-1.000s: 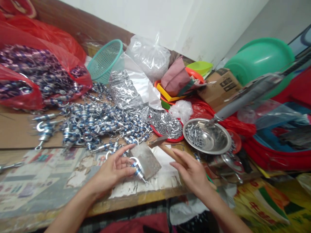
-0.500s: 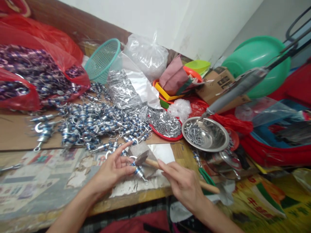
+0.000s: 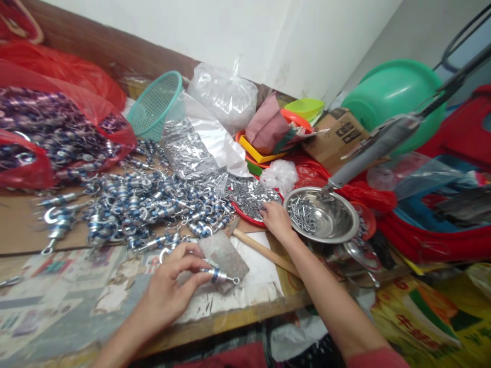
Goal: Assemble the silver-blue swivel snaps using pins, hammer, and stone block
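Note:
My left hand pinches a silver hook fitting with blue bands, its eye end pointing right, over a grey metal block. My right hand is at the edge of a red tray of small silver metal pieces. Its fingers are drawn together at the pieces; what is between the fingertips is hidden. Below the right forearm a hammer with a wooden handle lies on the bench, its head beside the block.
A pile of similar hook fittings spreads leftward, with more in a red bag. To the right stand a steel bowl of nails or pins and a grey-handled tool slanting above it. Behind are a teal basket and a cardboard box.
My right hand has let go of the hammer, now lying on the bench, and moved up to the red tray. My left hand still holds the hook fitting, now less steeply tilted.

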### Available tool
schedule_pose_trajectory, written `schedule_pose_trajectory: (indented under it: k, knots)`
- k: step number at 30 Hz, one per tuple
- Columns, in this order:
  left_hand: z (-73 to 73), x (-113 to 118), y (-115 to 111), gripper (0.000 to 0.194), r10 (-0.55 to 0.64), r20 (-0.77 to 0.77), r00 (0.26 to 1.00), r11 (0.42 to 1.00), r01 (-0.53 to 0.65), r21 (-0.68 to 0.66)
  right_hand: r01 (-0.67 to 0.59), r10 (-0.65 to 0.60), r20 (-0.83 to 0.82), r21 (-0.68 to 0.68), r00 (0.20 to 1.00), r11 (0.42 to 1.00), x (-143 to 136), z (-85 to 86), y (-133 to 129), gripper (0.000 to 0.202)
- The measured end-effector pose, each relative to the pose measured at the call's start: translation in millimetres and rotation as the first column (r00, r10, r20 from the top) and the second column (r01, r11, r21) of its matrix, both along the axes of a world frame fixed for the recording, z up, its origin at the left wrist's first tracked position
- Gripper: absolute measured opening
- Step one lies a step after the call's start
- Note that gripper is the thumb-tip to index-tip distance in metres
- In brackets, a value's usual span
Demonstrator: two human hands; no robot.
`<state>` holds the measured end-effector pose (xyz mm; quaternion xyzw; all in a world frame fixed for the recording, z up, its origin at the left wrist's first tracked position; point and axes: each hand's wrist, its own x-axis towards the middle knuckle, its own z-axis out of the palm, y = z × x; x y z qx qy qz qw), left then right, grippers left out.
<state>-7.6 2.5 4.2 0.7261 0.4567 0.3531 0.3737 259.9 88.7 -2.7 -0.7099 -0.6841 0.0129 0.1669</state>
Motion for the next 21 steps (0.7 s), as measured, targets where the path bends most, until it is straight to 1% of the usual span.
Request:
schedule_pose_trajectory:
  k: [2, 4, 8, 11, 13, 15, 17, 18, 19, 20, 21]
  knots:
    - [0.1, 1.8, -1.0, 0.013, -0.014, 0.007, 1.000, 1.000, 0.014, -0.017, 0.011, -0.010, 0.037, -0.046, 0.999, 0.999, 1.3, -0.9, 17.3, 0.021]
    - [0.1, 3.1, -1.8, 0.013, -0.023, 0.042, 0.999, 0.998, 0.025, -0.054, 0.007, -0.003, 0.052, -0.070, 0.999, 0.998, 1.2, -3.6, 25.8, 0.022]
    - [1.2, 3.5, -2.4, 0.012, 0.001, 0.094, 0.996, 0.997, 0.006, -0.073, -0.002, 0.003, 0.023, -0.032, 1.000, 0.999, 7.5, -5.1, 23.8, 0.023]
    - [2.9, 2.6, -3.1, 0.012, 0.010, 0.098, 0.995, 0.998, -0.004, -0.068, 0.012, -0.010, -0.047, 0.050, 0.999, 0.999, 15.1, 2.3, 15.2, 0.022]
    - [3.3, 2.2, -3.9, 0.013, 0.016, 0.096, 0.995, 0.998, -0.009, -0.065, 0.014, -0.001, -0.114, 0.112, 0.993, 0.994, 11.8, 9.7, 4.6, 0.021]
    - [2.9, 2.8, -4.6, 0.014, 0.014, 0.101, 0.995, 0.999, -0.009, -0.049, -0.001, 0.029, -0.179, 0.158, 0.983, 0.987, -3.2, 16.5, -13.0, 0.022]
    - [1.9, 4.7, -5.3, 0.014, 0.035, 0.112, 0.993, 0.999, -0.032, -0.033, -0.054, 0.099, -0.269, 0.171, 0.958, 0.984, -28.6, 20.9, -37.2, 0.022]
    - [1.2, 6.0, -5.5, 0.017, 0.061, 0.123, 0.991, 0.998, -0.057, -0.033, -0.107, 0.155, -0.324, 0.163, 0.933, 0.981, -43.1, 22.1, -50.5, 0.019]
    - [0.6, 7.4, -5.8, 0.020, 0.096, 0.135, 0.986, 0.995, -0.091, -0.043, -0.194, 0.250, -0.481, 0.162, 0.841, 0.967, -57.3, 22.8, -63.4, 0.016]
    - [0.1, 8.7, -6.0, 0.025, 0.133, 0.146, 0.980, 0.990, -0.126, -0.058, -0.263, 0.313, -0.582, 0.171, 0.751, 0.949, -70.2, 23.2, -75.1, 0.013]
    - [-0.3, 9.7, -6.2, 0.029, 0.161, 0.152, 0.975, 0.986, -0.151, -0.075, -0.307, 0.349, -0.644, 0.183, 0.680, 0.934, -81.0, 23.5, -84.9, 0.012]
